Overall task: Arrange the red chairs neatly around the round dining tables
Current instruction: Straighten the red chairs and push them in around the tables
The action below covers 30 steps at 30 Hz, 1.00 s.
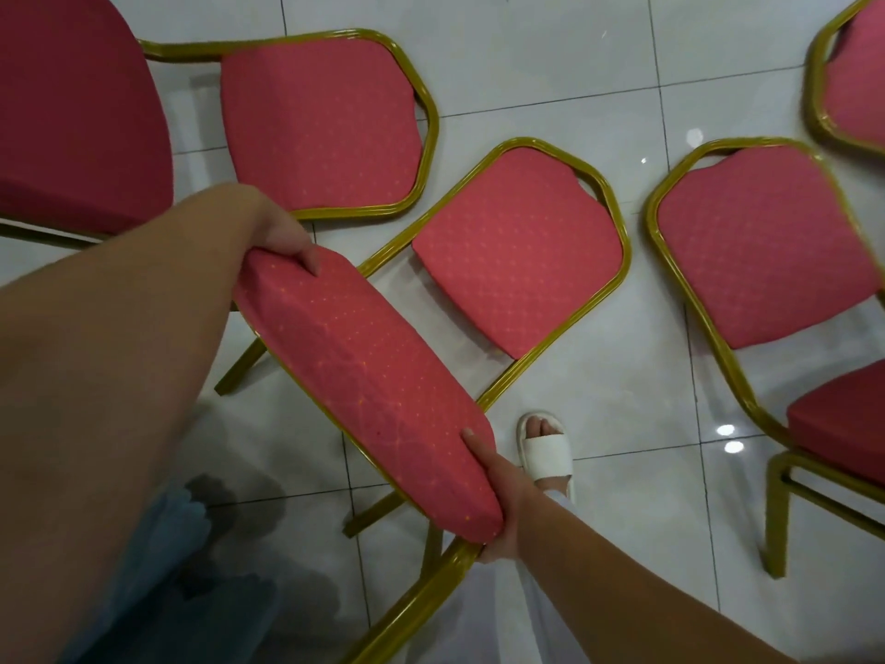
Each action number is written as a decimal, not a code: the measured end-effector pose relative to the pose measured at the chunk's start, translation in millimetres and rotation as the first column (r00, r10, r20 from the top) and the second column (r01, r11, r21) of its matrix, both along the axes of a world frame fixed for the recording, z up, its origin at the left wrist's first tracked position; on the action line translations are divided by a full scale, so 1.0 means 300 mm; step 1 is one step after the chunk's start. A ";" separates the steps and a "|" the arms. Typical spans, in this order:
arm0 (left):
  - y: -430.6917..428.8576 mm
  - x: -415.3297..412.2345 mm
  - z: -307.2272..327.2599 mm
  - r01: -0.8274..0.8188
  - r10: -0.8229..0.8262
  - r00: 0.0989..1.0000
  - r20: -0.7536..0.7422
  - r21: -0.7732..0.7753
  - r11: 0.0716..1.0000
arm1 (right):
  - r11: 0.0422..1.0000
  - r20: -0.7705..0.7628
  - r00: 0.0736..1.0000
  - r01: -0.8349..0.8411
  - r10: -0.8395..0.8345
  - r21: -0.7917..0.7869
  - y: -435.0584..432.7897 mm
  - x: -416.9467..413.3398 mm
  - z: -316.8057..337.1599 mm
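I hold a red chair with a gold metal frame by its seat cushion. My left hand grips the cushion's far end, its fingers curled over the top edge. At the near end, my right hand holds the cushion and the frame, thumb lying on the fabric. This chair's backrest points away from me. A second red chair stands close on the left, and a third red chair is on the right. No round table is in view.
A fourth red chair shows at the top right edge. The floor is glossy white tile. My foot in a white slipper stands just right of the held chair, between it and the right chair.
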State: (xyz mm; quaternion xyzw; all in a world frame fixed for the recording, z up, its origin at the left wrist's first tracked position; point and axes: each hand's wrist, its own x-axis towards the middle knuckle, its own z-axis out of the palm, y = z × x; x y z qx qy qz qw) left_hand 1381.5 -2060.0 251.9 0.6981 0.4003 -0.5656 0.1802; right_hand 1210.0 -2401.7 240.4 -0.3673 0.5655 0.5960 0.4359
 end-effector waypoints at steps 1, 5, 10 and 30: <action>0.008 0.005 -0.011 0.021 -0.021 1.000 -0.005 -0.010 1.000 | 0.999 0.026 0.999 0.035 -0.035 -0.002 0.007 -0.003 0.001; -0.025 0.010 0.027 0.050 -0.057 0.994 -0.097 -0.072 0.996 | 0.993 0.129 0.986 0.113 -0.109 -0.022 0.002 -0.023 0.009; -0.074 -0.021 0.156 0.072 -0.071 0.997 0.041 -0.028 0.997 | 0.977 0.224 0.955 0.209 -0.197 -0.033 -0.065 -0.041 0.103; 0.233 -0.479 0.644 -0.198 0.321 0.675 0.664 -0.256 0.946 | 0.953 0.825 0.543 0.134 0.157 -0.270 0.166 -0.249 0.524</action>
